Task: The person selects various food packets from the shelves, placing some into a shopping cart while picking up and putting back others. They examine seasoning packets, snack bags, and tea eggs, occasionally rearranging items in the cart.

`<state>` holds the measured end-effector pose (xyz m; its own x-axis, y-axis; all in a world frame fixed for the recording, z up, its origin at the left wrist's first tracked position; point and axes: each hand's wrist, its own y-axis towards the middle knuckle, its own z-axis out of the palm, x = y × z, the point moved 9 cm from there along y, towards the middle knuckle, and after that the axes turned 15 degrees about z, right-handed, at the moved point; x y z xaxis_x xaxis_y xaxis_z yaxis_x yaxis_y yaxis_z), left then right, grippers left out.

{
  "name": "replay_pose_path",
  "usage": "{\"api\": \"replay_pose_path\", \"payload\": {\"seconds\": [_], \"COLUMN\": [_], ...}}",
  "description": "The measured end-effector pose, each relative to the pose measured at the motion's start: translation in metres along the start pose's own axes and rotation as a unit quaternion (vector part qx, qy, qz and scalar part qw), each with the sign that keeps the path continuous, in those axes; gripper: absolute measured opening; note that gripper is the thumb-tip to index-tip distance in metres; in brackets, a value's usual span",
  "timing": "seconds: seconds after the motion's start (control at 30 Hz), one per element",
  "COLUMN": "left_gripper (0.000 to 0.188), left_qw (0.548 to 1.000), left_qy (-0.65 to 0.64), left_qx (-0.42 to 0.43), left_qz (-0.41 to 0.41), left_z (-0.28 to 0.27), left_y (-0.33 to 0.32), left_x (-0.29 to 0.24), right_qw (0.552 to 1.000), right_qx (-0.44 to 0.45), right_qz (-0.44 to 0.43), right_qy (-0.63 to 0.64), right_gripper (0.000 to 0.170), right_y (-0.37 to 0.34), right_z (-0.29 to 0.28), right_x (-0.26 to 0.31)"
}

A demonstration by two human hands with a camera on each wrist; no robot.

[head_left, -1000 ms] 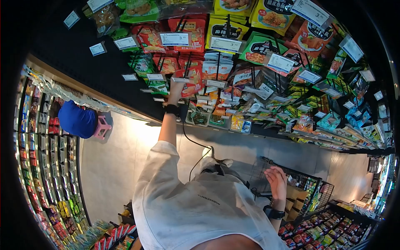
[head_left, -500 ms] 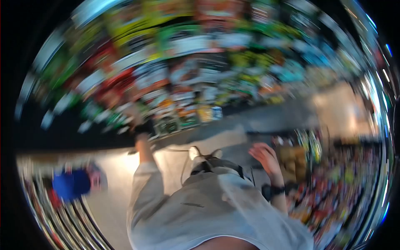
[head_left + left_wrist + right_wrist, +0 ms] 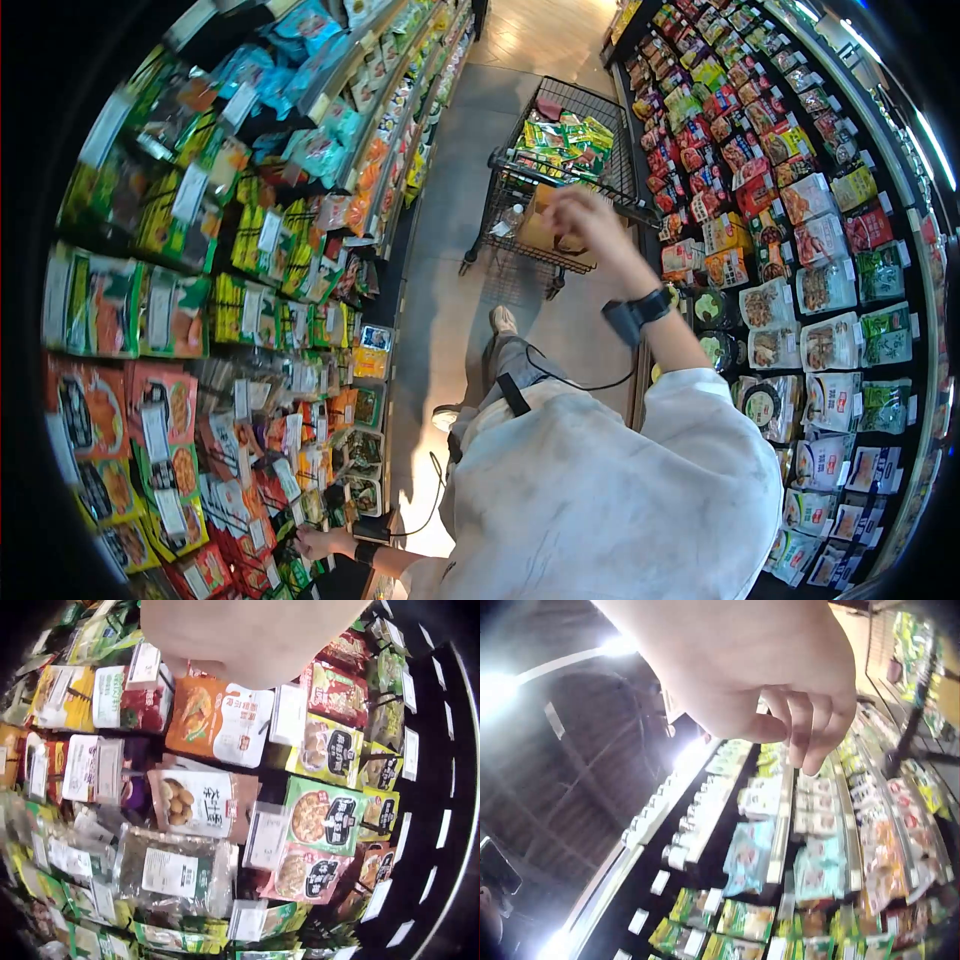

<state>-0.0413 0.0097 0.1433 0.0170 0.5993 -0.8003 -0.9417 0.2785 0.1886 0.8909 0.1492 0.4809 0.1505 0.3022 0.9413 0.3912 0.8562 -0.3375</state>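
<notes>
My left hand (image 3: 318, 542) reaches out to the lower left in the head view, right by the hanging red packets (image 3: 240, 520). In the left wrist view the left hand (image 3: 259, 634) covers the top, just above an orange and white packet (image 3: 219, 720); its fingertips are hidden, and I cannot tell whether they grip a packet. My right hand (image 3: 590, 222) is raised in front of me, overlapping the near side of a black wire shopping cart (image 3: 622, 130). Up close, the right hand (image 3: 780, 682) has loosely bent fingers with nothing between them.
Green and yellow packets (image 3: 565, 140) lie in the cart, with a cardboard box (image 3: 540, 232) lower down. Racks of hanging packets (image 3: 95, 310) line the left side; a shelf of packaged foods (image 3: 790, 260) runs along the right. A cable (image 3: 590, 385) hangs near my body.
My body and view have turned right, bringing the cart ahead and the packet rack to the left. The right hand has moved up in front of the cart; the left stays by the rack.
</notes>
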Motion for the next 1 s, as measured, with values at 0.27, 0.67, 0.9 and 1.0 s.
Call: {"api": "replay_pose_path", "payload": {"seconds": [0.27,0.67,0.9,1.0], "left_gripper": [0.044,0.019,0.041,0.040], "left_qw": [0.883,0.749,0.536,0.543], "left_qy": [0.466,0.210,-0.111,-0.188], "left_qx": [0.057,0.628,0.832,0.814], "left_qz": [-0.032,-0.016,0.092,0.081], "left_z": [0.220,0.747,0.858,0.862], "left_y": [-0.207,-0.544,-0.699,-0.710], "left_x": [-0.071,-0.095,-0.232,-0.257], "right_qw": [0.987,0.738,0.734,0.802], "right_qx": [-0.131,0.284,0.220,0.163], "right_qz": [-0.088,-0.061,0.204,0.349], "right_qy": [-0.019,-0.608,-0.609,-0.456], "right_gripper": [0.030,0.028,0.033,0.024], "right_y": [0.211,0.550,0.504,0.505], "right_z": [-0.281,-0.410,-0.350,-0.384], "right_x": [0.118,-0.383,-0.351,-0.349]}}
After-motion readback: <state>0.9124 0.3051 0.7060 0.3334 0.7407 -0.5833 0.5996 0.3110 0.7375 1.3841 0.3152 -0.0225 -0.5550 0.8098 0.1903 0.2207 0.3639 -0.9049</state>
